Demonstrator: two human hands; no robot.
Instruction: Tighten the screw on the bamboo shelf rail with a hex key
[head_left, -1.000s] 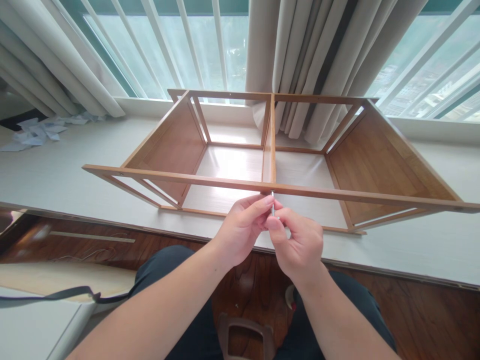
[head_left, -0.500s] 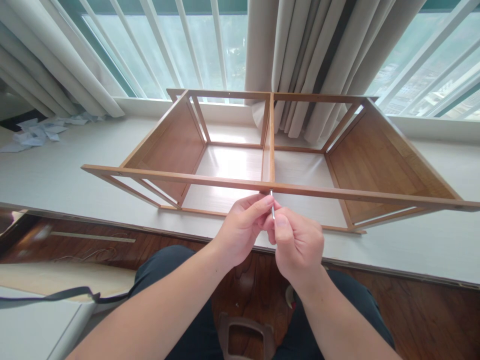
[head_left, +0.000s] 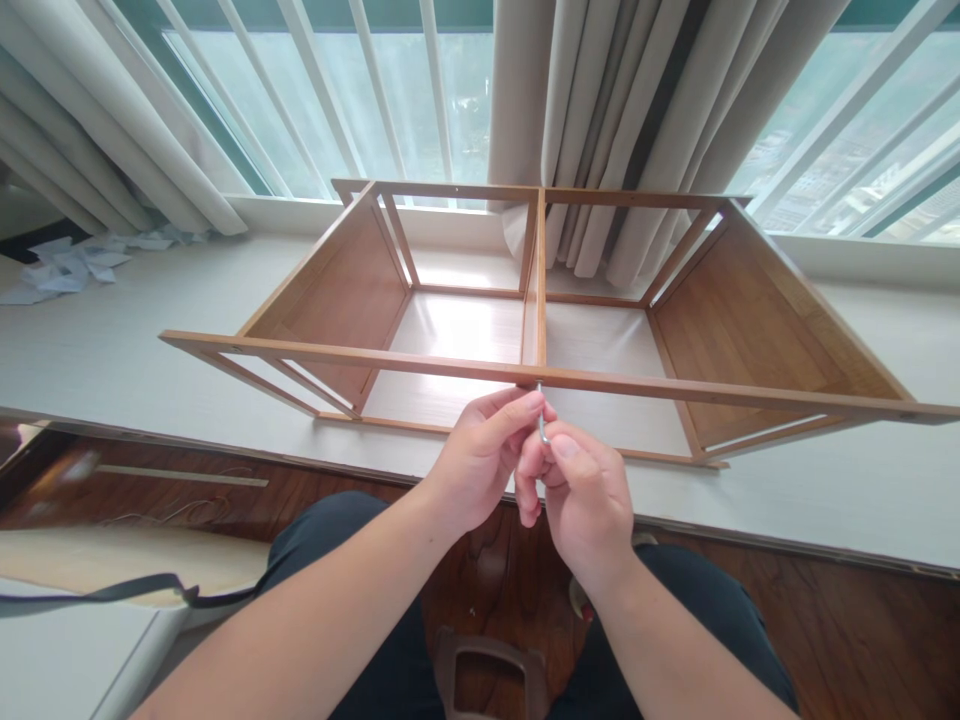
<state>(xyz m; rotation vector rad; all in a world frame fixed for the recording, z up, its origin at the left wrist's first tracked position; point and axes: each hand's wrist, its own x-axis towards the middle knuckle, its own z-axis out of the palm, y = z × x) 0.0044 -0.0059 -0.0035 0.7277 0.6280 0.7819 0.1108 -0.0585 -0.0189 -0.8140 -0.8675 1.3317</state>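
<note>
1. Far left, on the white ledge (head_left: 112, 340): a heap of crumpled paper scraps (head_left: 64, 265), well apart from everything else.
2. Lower left: a pale board (head_left: 75, 640) with a dark strap (head_left: 112, 590) lying across it, on the dark wood floor (head_left: 187, 490).
3. Wooden shelf frame (head_left: 540, 290) lies on its side on the ledge, open face up, in front of the curtains (head_left: 622, 120) and window.
4. Frame has two compartments split by an upright middle divider (head_left: 534, 320). Left compartment (head_left: 450, 330): nothing in it, only the ledge surface shows through. Right compartment (head_left: 607, 345): same, nothing inside.
5. Solid wood panels close the left and right ends; the long sides are just rails.
6. Near front rail (head_left: 375, 358) runs across the whole view, just above the hands.
7. Left hand (head_left: 480, 460): fingers curled, fingertips pinched on the small metal hex key (head_left: 540, 425), thumb up near the rail.
8. Hex key: thin, silvery, upright, its top end right at the underside of the front rail where the divider meets it. Lower end is hidden by fingers.
9. Right hand (head_left: 585, 500): closed around the lower part of the hex key, touching the left hand's fingers.
10. Bottom centre: dark trousers (head_left: 360, 560), with a brown handle-like object (head_left: 491, 675) between the knees, partly cut off.
</note>
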